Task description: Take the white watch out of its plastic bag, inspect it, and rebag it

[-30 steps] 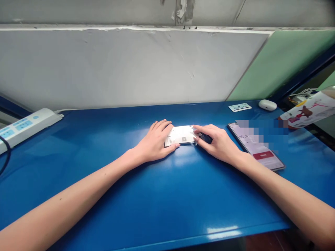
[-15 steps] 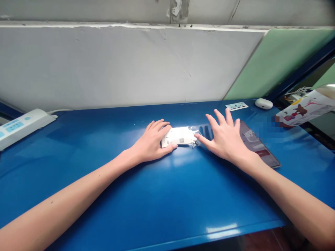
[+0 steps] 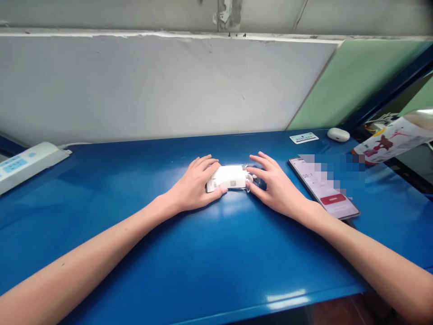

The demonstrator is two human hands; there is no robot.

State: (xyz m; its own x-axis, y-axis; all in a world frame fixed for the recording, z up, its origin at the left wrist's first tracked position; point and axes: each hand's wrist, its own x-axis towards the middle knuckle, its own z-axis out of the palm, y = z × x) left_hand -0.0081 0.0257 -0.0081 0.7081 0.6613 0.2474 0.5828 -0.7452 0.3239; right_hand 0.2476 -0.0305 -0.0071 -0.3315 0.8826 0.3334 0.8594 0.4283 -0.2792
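A small white packet in clear plastic wrap (image 3: pixel 229 178), with printed codes on it, lies on the blue table (image 3: pixel 209 253). My left hand (image 3: pixel 194 186) curls round the packet's left end, thumb under its near edge and fingers over the top. My right hand (image 3: pixel 273 185) rests at the packet's right end, fingers bent down onto the crinkled plastic there. Both hands touch the packet, which stays flat on the table.
A phone (image 3: pixel 323 189) with a lit screen and red button lies right of my right hand. Behind it are a small card (image 3: pixel 303 137) and a white earbud case (image 3: pixel 338 134). A white power strip (image 3: pixel 27 162) sits far left, a printed bag (image 3: pixel 394 137) far right.
My right hand was on the packet's end, lifted away with fingers spread over the phone half a second ago, and has now come back down onto the packet's right end. The left hand stayed put.
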